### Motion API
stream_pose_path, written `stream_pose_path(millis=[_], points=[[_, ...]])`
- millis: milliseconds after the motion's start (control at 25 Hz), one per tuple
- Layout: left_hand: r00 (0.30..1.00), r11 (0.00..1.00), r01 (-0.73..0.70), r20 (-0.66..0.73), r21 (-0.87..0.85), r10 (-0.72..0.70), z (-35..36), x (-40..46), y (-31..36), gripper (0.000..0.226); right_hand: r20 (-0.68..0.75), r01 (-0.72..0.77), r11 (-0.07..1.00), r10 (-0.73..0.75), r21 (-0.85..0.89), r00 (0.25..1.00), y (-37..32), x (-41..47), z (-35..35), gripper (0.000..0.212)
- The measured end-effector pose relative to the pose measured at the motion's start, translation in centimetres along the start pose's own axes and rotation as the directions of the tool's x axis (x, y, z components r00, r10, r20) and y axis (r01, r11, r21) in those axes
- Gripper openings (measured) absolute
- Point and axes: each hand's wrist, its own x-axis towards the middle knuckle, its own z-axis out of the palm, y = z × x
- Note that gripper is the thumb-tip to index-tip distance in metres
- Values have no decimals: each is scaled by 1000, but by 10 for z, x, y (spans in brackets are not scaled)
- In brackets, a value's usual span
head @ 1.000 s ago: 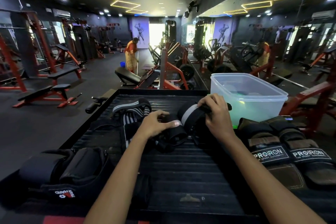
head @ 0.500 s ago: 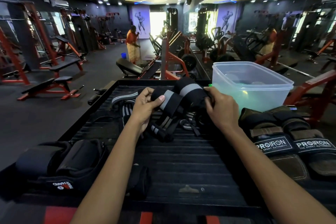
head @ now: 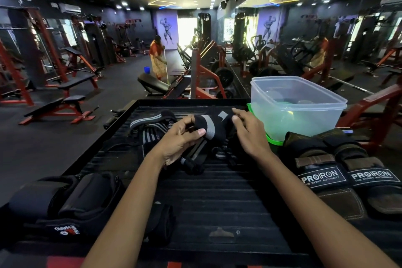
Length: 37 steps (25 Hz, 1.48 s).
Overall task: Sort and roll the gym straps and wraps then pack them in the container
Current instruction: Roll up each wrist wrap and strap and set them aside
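Both hands hold a black wrap with grey stripes point(head: 214, 129) above the black ribbed platform point(head: 217, 193). My left hand point(head: 179, 139) pinches its left end with thumb and fingers; my right hand point(head: 250, 132) grips its right part. The wrap's loose tail point(head: 191, 162) hangs down onto the platform. A second striped wrap point(head: 150, 126) lies to the left of my left hand. The clear plastic container point(head: 295, 106) stands at the right rear on a green lid point(head: 273, 139).
Two brown PROIRON grips point(head: 348, 172) lie right of my right arm. Black padded wraps point(head: 65, 200) sit at the front left. Red gym benches point(head: 58, 106) and machines fill the room behind, with a person in orange point(head: 157, 60) far off.
The wrap has shifted a little within my hands; my left thumb now presses on its grey stripe and my right hand has moved closer to the container. The view has tilted slightly upward.
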Motion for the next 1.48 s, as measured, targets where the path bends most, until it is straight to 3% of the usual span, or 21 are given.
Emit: stream_pose_path(millis=[120, 200, 280, 360, 520, 600, 680, 760, 840, 960, 1040, 1160, 1240, 1360, 1440, 1480], points=[[1000, 994, -29, 10, 106, 28, 1, -1, -1, 39, 218, -178, 944, 118, 278, 969, -8, -5, 3, 37], [999, 990, -29, 38, 136, 24, 0, -1, -2, 44, 313, -271, 895, 159, 355, 936, -9, -6, 7, 41], [994, 979, -15, 105, 202, -7, -1, -1, -5, 52, 308, -312, 812, 172, 493, 936, -8, -5, 9, 36], [984, 921, -10, 167, 388, -60, -3, 0, -9, 60, 268, -304, 708, 166, 637, 949, -12, -3, 6, 24], [981, 751, 24, 128, 660, -143, -1, 1, -12, 51, 252, -264, 529, 96, 807, 963, -24, -5, -6, 37], [995, 714, -39, 90, 699, -34, 4, -1, -11, 32, 283, -269, 501, 49, 823, 958, -31, -6, -11, 50], [984, 685, -128, 4, 717, 180, 8, -2, -8, 24, 343, -289, 494, -21, 820, 939, -36, -7, -18, 56], [921, 627, -235, -35, 743, 387, 5, -1, -8, 24, 421, -304, 528, -113, 793, 900, -35, -6, -23, 49], [858, 514, -254, -55, 819, 511, -1, 1, -10, 28, 494, -290, 625, -179, 725, 851, -33, -7, -24, 42], [858, 597, -113, -225, 794, 462, -1, 4, -9, 16, 610, -288, 767, -165, 573, 775, -29, -12, -23, 30], [887, 605, -75, -224, 793, 404, -2, 5, -12, 20, 645, -213, 894, -104, 395, 757, -24, -18, -20, 21], [991, 438, -47, -15, 898, 136, -12, 7, -26, 51, 609, -211, 939, 2, 272, 793, -9, -20, -16, 22], [999, 423, 14, -29, 906, 30, -14, 8, -29, 61, 531, -215, 946, 54, 245, 846, 0, -20, -13, 23], [974, 405, -8, -85, 914, 211, -13, 4, -21, 52, 474, -180, 967, 74, 183, 878, 6, -21, -8, 23], [931, 494, -95, -98, 864, 351, -8, -3, -12, 32, 444, -181, 959, 67, 219, 893, 6, -21, -4, 23], [932, 569, -148, -78, 809, 353, -3, -8, -7, 21, 419, -197, 942, 70, 270, 905, 4, -21, -4, 23]])
